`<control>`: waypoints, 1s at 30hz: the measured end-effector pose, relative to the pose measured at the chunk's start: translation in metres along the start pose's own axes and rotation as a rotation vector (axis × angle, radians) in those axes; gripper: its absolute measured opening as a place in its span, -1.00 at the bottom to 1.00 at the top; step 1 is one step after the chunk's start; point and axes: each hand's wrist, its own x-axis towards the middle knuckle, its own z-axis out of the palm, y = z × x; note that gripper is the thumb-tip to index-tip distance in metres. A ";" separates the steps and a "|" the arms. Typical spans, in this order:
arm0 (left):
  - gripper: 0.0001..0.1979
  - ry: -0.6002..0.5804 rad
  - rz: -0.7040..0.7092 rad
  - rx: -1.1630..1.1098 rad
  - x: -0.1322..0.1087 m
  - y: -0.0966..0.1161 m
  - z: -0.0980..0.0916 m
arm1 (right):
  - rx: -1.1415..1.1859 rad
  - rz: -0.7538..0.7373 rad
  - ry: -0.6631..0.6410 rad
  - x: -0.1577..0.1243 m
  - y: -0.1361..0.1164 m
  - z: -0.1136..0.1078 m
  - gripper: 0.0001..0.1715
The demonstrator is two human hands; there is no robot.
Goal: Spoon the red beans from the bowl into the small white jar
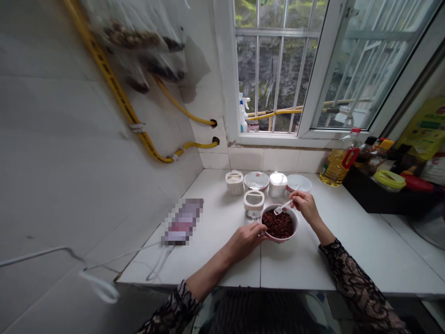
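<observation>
A pink-rimmed bowl (291, 233) full of dark red chopped bits stands on the white tiled counter (299, 264). My left hand (247, 239) grips the bowl's left rim, fingers closed on it. My right hand (305, 205) pinches the handle of a small white spoon (281, 208), whose scoop hangs over the bowl's far side. Right behind the bowl stands an open seasoning jar (253, 204) with a white collar.
Three more white seasoning jars (256, 181) and a loose lid (299, 183) line the back. An oil bottle (336, 166) and a black rack of condiments (382, 192) stand at right. A blurred-out flat object (182, 221) with a white cable lies at left. The window (278, 69) is behind.
</observation>
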 end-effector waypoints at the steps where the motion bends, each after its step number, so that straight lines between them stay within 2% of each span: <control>1: -0.81 0.004 0.006 0.001 0.000 0.000 0.000 | 0.023 0.024 -0.006 0.001 0.001 -0.001 -0.84; 6: -0.82 0.006 0.013 0.006 0.001 0.001 -0.002 | 0.112 0.106 -0.040 0.005 0.000 -0.002 -0.83; 10: -0.85 -0.010 -0.008 -0.004 0.001 0.001 -0.001 | 0.133 0.050 -0.041 0.001 -0.007 0.008 -0.76; 12: -0.85 -0.014 -0.017 -0.006 0.000 0.001 -0.001 | 0.097 -0.055 -0.028 -0.004 -0.011 0.018 -0.72; 15: -0.83 -0.012 -0.013 0.002 0.000 0.001 -0.001 | -0.085 -0.283 -0.031 -0.013 -0.017 0.034 -0.73; 18: -0.80 -0.013 -0.016 0.017 0.000 0.001 -0.002 | -0.305 -0.534 -0.142 -0.018 -0.020 0.043 -0.78; 20: -0.79 -0.017 -0.018 0.026 0.000 0.001 -0.002 | -0.373 -0.615 -0.198 -0.019 -0.022 0.043 -0.78; 22: -0.79 -0.013 -0.011 0.029 0.000 0.001 -0.002 | -0.362 -0.605 -0.174 -0.018 -0.024 0.038 -0.76; 26: -0.80 -0.002 -0.001 0.013 0.001 0.002 -0.002 | -0.285 -0.462 -0.010 -0.016 -0.026 0.016 -0.80; 30: -0.80 0.002 0.013 0.007 0.001 0.001 -0.002 | -0.293 -0.393 0.018 -0.013 -0.020 -0.003 -0.83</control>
